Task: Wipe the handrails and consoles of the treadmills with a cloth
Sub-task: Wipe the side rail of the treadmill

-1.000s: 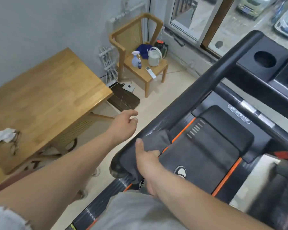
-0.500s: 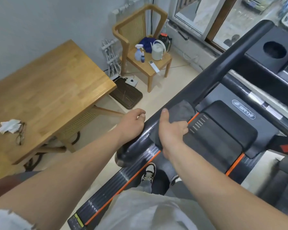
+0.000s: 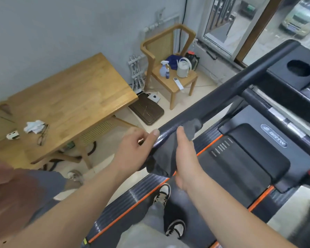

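Progress is looking partial from where I am standing: the person is working on the black handrail (image 3: 240, 83) on their left side of the treadmill. The cloth (image 3: 161, 161) is sitting near the rail's free end. As I judge it, the long stretch running up to the console (image 3: 279, 76) is waiting to be wiped, as is the console itself with its round cup well, and any rail on the far side, which is not showing. The right hand (image 3: 184, 158) is gripping the cloth around the rail, thumb lying along the top and fingers wrapping under, out of sight. The left hand (image 3: 132, 151) is hovering just beside it at the rail's end, thumb tip touching the bar and fingers loosely curling; whether they are actually grasping the rail I cannot tell. The cloth is looking dark grey, soft and thick, draping over the bar with one corner poking forward past the thumb and a bunched fold hanging below. A spray bottle (image 3: 163, 69) is standing on the wooden chair (image 3: 179, 83) by the window, well apart from the work.
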`<control>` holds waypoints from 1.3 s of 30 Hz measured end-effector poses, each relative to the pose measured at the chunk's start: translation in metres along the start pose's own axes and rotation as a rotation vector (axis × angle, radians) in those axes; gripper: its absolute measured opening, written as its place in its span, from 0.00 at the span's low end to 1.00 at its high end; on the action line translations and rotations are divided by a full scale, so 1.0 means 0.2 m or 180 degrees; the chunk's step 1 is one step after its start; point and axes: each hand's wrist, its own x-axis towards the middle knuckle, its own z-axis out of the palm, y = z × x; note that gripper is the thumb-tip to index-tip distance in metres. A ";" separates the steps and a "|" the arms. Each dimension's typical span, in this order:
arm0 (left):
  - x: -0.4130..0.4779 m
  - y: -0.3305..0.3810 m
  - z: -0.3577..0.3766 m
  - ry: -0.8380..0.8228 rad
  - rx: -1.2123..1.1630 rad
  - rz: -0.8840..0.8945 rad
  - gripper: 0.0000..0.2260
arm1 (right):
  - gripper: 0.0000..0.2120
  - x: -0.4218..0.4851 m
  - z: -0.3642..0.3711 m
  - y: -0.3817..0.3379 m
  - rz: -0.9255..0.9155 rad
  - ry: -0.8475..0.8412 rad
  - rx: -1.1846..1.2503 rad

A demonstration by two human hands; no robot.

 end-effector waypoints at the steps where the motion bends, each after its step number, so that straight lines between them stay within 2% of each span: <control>1: -0.04 0.03 0.02 -0.0037 -0.0111 0.0078 0.23 | 0.41 -0.02 -0.01 -0.02 -0.0034 -0.0096 -0.0054; 3: -0.09 0.07 0.07 -0.0206 -0.0404 0.0030 0.21 | 0.44 -0.06 0.00 -0.06 -0.0011 -0.0195 -0.0018; 8: -0.12 0.12 0.04 -0.0692 -0.1089 -0.0230 0.10 | 0.35 -0.14 -0.05 -0.10 -0.0180 -0.0435 0.0207; 11: -0.01 0.06 -0.10 -0.0351 -0.1163 -0.0297 0.12 | 0.24 -0.12 -0.08 -0.10 -0.0558 -0.0074 -0.0777; 13: 0.10 -0.02 -0.14 0.0008 -0.0608 -0.0479 0.13 | 0.15 -0.10 -0.08 -0.10 -0.1065 0.0147 -0.1717; 15: 0.15 -0.10 -0.12 0.0150 0.0543 -0.0624 0.21 | 0.11 -0.06 -0.09 -0.10 -0.1726 -0.0035 -0.2751; 17: 0.14 -0.14 -0.06 0.0434 0.1313 -0.0188 0.28 | 0.07 -0.04 -0.09 -0.09 -0.2063 -0.0273 -0.3582; 19: 0.09 -0.16 0.00 0.0522 0.1421 0.0462 0.23 | 0.09 0.00 -0.10 -0.08 -0.2227 -0.0352 -0.4122; 20: 0.07 -0.16 0.02 0.0337 0.1322 0.0501 0.20 | 0.10 0.01 -0.11 -0.09 -0.2281 -0.0332 -0.4238; 23: 0.06 -0.16 0.06 -0.0185 0.1574 0.0070 0.29 | 0.16 0.04 -0.13 -0.13 -0.2275 -0.0262 -0.4065; 26: 0.17 -0.11 0.06 -0.0573 0.2052 -0.0111 0.33 | 0.11 0.06 -0.16 -0.19 -0.2208 -0.0032 -0.3669; 30: 0.35 -0.02 0.12 -0.0961 0.1670 -0.0209 0.34 | 0.10 0.11 -0.24 -0.26 -0.2170 0.0244 -0.3303; 35: 0.64 0.18 0.32 -0.1520 0.1335 0.0006 0.33 | 0.11 0.16 -0.26 -0.39 -0.2205 0.0591 -0.2966; 39: 0.53 0.06 0.21 -0.1585 0.0933 -0.0168 0.33 | 0.11 0.19 -0.23 -0.43 -0.2188 0.0651 -0.2733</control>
